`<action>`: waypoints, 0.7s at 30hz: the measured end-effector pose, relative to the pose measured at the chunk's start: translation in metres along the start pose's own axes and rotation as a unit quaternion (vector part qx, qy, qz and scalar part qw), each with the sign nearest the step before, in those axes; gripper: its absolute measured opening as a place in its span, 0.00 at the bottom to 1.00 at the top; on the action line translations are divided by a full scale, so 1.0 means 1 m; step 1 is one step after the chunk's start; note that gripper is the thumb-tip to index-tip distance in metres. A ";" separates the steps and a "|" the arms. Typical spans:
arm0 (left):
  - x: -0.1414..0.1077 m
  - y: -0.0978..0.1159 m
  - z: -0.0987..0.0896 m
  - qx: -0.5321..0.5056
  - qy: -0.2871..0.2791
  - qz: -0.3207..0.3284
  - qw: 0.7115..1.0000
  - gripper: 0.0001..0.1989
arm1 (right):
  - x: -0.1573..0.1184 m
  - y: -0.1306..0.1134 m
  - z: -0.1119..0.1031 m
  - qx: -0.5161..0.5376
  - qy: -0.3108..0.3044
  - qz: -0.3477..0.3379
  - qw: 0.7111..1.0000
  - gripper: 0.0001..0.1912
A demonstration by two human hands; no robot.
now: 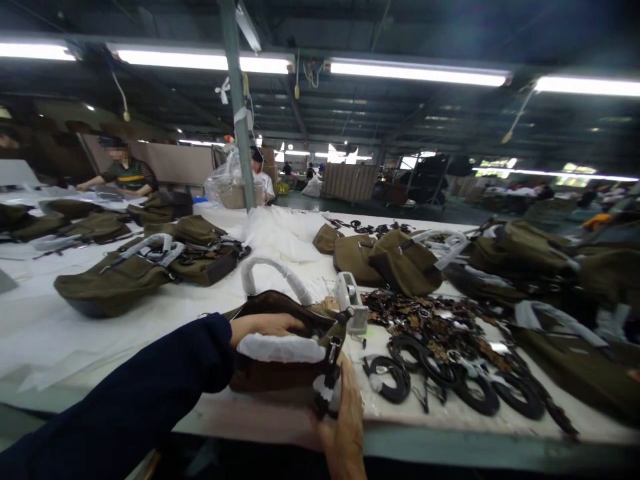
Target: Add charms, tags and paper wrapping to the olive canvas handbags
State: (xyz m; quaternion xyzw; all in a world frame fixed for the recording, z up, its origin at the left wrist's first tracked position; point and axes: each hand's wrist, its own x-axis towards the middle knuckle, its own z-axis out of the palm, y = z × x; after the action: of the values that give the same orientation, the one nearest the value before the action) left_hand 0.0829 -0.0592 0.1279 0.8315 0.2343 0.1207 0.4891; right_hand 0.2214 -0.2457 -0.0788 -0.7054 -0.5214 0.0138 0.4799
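An olive handbag with dark trim stands at the table's front edge, its top gaping. White wrapping covers both of its handles. My left hand reaches over the near handle into the bag's mouth, and its fingertips are hidden inside. My right hand grips the bag's right side, thumb toward the front and fingers along the far side. Beside those fingers hangs a dark strap with a metal buckle, partly wrapped in white.
Right of the bag lie coiled dark straps and a heap of brown-patterned tags. A grey tape dispenser stands behind it. More olive bags lie left and right. A green post rises behind; co-workers sit beyond.
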 end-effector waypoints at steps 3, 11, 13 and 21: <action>0.005 -0.012 -0.007 -0.002 -0.057 0.001 0.998 0.15 | -0.002 -0.003 0.005 0.034 0.007 0.012 0.999 0.39; -0.004 -0.027 -0.027 0.022 -0.050 0.057 0.997 0.18 | 0.050 0.010 -0.116 -0.037 0.014 0.003 0.999 0.18; -0.008 -0.027 -0.030 0.040 -0.043 0.052 0.997 0.19 | 0.089 -0.016 -0.150 -0.084 -0.001 -0.066 0.994 0.17; -0.024 -0.022 -0.022 -0.027 0.036 0.055 0.997 0.24 | 0.219 -0.170 -0.137 -0.114 -0.207 -0.243 0.941 0.13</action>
State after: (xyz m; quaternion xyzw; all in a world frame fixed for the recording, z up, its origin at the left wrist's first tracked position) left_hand 0.0465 -0.0457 0.1205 0.8250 0.2022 0.1832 0.4949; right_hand 0.2691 -0.1732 0.2177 -0.5885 -0.7631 -0.0173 0.2666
